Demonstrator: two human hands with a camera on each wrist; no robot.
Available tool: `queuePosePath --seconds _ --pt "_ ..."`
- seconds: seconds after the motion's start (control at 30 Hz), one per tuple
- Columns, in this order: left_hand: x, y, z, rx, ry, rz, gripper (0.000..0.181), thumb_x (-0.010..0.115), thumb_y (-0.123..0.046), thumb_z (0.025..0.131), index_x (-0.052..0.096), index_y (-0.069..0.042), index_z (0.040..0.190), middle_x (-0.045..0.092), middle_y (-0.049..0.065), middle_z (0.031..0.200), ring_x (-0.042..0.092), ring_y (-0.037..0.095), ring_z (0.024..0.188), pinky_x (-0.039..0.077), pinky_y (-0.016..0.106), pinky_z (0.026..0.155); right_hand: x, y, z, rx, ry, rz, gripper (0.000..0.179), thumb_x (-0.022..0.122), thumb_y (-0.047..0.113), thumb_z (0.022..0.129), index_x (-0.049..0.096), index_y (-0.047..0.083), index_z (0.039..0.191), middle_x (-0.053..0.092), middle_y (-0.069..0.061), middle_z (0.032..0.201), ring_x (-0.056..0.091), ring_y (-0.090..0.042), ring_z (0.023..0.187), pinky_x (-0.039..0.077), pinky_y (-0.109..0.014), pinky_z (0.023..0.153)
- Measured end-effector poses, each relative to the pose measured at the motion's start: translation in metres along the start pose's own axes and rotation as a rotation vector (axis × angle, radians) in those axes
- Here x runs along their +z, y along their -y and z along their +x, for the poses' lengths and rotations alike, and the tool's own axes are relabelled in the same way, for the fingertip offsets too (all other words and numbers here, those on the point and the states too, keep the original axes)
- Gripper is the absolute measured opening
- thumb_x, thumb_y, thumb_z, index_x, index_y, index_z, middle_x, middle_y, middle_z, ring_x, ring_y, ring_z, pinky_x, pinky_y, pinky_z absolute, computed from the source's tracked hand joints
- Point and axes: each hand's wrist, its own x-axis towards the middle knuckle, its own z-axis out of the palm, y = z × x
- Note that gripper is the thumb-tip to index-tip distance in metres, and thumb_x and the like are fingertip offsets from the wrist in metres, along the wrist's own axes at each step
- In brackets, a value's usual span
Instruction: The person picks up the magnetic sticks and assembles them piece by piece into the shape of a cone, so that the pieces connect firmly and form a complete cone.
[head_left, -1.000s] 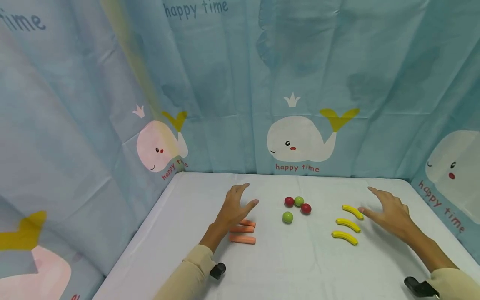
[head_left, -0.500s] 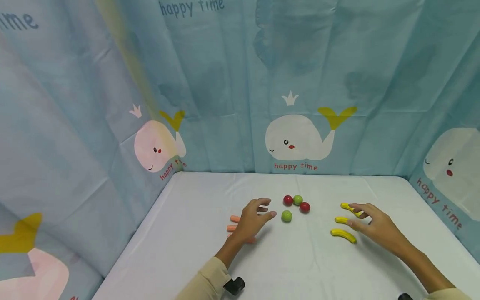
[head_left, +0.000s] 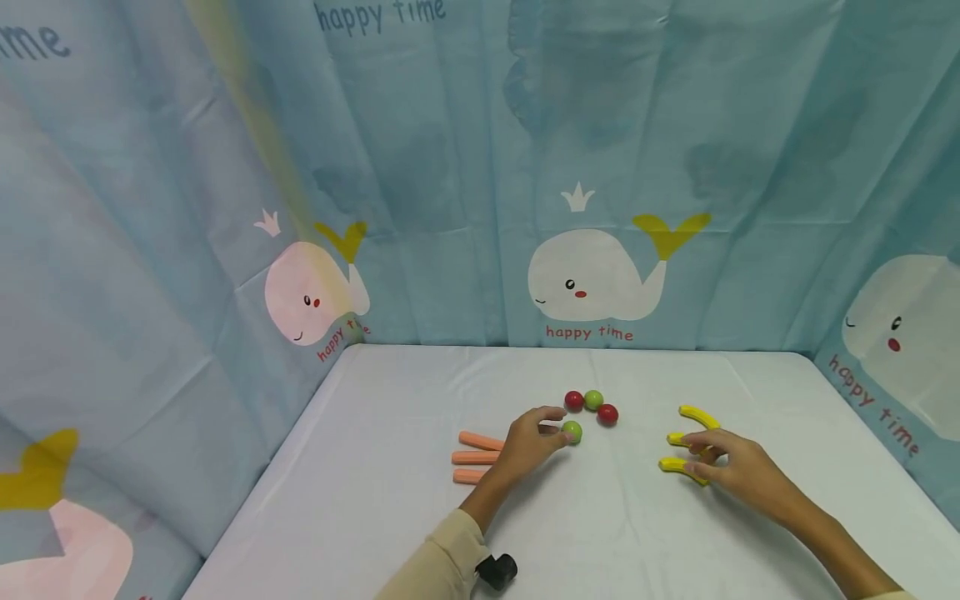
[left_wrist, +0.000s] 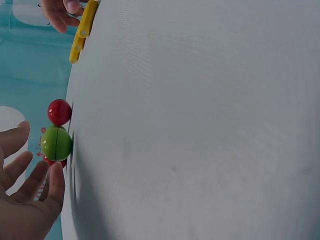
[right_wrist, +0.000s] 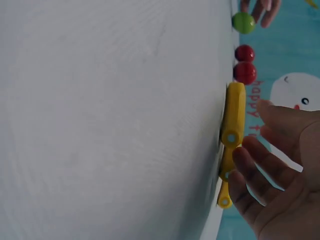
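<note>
My left hand (head_left: 528, 446) reaches beside the nearer green toy apple (head_left: 572, 432), its thumb and fingers bent around a gap. In the left wrist view, the fingers of that hand (left_wrist: 30, 200) are spread next to the green apple (left_wrist: 56, 143); no firm grip shows. My right hand (head_left: 738, 468) hovers at the three yellow toy bananas (head_left: 699, 415), partly covering two of them. From the right wrist, its loosely bent fingers (right_wrist: 272, 172) lie close beside the nearest banana (right_wrist: 234, 112); whether they touch it I cannot tell.
Three orange sticks (head_left: 474, 457) lie left of my left hand, partly behind the forearm. Two red toy apples (head_left: 607, 414) and another green one (head_left: 593, 400) sit farther back. A blue whale-print curtain (head_left: 450, 275) hangs behind the white table (head_left: 360, 467).
My left hand has moved right from above the orange sticks to the nearer green apple. My right hand has come left and nearer, over the bananas. Fingers of both have bent more.
</note>
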Motion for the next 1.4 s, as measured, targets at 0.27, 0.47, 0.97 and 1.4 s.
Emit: queuePosePath --seconds 0.27,0.47,0.97,1.4 --pt "0.009 0.002 0.003 -0.010 0.034 0.057 0.044 0.079 -0.023 0.098 0.069 -0.010 0.139 0.067 0.006 0.136 0.067 0.020 0.115 0.058 0.033 0.096 0.002 -0.001 0.000 -0.006 0.067 0.017 0.040 0.084 0.018 0.092 0.072 -0.001 0.125 0.071 0.002 0.096 0.061 -0.002 0.081 0.054 -0.023 0.066" --pt "0.011 0.001 0.007 0.025 0.051 0.114 0.043 0.080 -0.017 0.097 0.070 -0.006 0.137 0.066 0.009 0.121 0.062 0.019 0.105 0.054 0.026 0.087 0.004 -0.003 0.000 -0.012 0.093 0.009 0.037 0.085 0.019 0.090 0.075 0.000 0.120 0.070 0.004 0.094 0.059 0.000 0.081 0.054 -0.023 0.069" --pt "0.014 0.001 0.004 -0.010 0.029 0.123 0.033 0.081 -0.011 0.094 0.073 -0.008 0.126 0.068 0.001 0.117 0.057 0.007 0.092 0.051 0.021 0.080 0.001 0.001 0.004 0.029 0.130 -0.059 0.026 0.085 0.014 0.089 0.077 0.000 0.110 0.068 0.002 0.092 0.058 -0.005 0.080 0.052 -0.024 0.069" --pt "0.017 -0.003 -0.014 0.004 0.074 0.022 0.038 0.084 -0.013 0.093 0.074 -0.011 0.129 0.066 -0.002 0.118 0.066 0.007 0.097 0.057 0.020 0.082 0.007 0.019 0.003 0.133 0.144 0.010 0.026 0.083 0.013 0.090 0.077 0.004 0.113 0.072 -0.001 0.097 0.062 -0.017 0.088 0.053 -0.025 0.066"
